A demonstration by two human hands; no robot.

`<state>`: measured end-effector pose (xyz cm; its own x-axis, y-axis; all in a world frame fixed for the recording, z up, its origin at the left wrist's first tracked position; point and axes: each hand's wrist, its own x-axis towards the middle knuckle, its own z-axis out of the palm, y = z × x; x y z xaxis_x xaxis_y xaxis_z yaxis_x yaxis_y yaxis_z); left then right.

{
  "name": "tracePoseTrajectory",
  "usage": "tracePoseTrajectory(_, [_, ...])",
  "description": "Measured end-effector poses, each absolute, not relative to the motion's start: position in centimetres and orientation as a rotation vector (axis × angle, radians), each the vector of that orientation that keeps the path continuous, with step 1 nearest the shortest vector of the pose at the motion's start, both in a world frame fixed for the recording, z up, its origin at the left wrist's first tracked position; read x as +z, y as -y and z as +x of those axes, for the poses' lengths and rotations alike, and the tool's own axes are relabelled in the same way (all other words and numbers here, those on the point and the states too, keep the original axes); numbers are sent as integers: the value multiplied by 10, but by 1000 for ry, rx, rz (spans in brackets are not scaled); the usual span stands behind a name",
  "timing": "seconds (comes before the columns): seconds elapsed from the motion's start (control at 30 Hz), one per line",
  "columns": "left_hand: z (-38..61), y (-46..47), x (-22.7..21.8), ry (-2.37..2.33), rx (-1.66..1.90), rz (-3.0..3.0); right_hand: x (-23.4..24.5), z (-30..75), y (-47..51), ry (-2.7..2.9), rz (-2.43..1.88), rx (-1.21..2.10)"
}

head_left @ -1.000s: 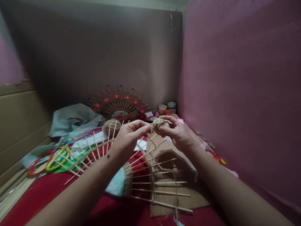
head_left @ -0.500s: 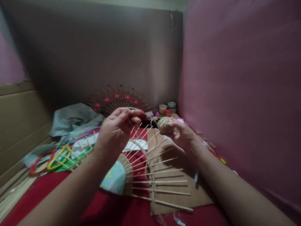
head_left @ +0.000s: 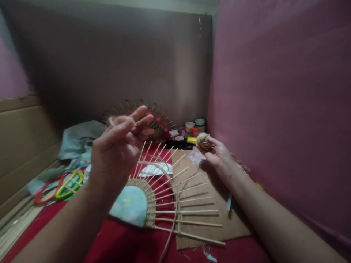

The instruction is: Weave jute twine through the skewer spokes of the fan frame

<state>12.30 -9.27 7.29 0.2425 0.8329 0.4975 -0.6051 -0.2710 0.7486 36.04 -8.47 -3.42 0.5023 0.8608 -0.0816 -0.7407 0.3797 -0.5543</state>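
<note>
My left hand (head_left: 117,146) is raised above the work, its fingertips pinched together on a thin twine strand that barely shows. My right hand (head_left: 218,153) is farther right and lower, closed round a small ball of twine (head_left: 203,140). Below them lies a half-woven sunburst piece (head_left: 153,199): a pale blue round centre, a woven twine rim and several thin wooden sticks fanning out to the right. A loose twine strand (head_left: 168,241) trails from it toward the front edge. It rests partly on a brown cardboard sheet (head_left: 211,226).
A finished sunburst with pink flowers (head_left: 161,122) leans on the back wall, partly behind my left hand. Small jars (head_left: 199,124), a yellow and a black item, grey cloth (head_left: 79,138), red and yellow rings (head_left: 59,184) and paper scraps lie on the red cloth (head_left: 123,244). A pink wall stands close on the right.
My left hand has risen up and to the left, away from the ball. My right hand has carried the twine ball right and farther back, so the hands are now apart.
</note>
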Motion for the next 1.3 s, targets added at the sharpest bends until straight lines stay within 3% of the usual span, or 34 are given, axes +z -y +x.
tracePoseTrajectory(0.5, [123,48,43,-488,1065,1397,18,393,101,357,-460,965])
tracePoseTrajectory(1.03, [79,62,55,-665,1005,1514,53,330,-42,1090,-1151,598])
tracePoseTrajectory(1.3, [60,54,52,-906,1039,1751,11,300,-68,1533,-1505,521])
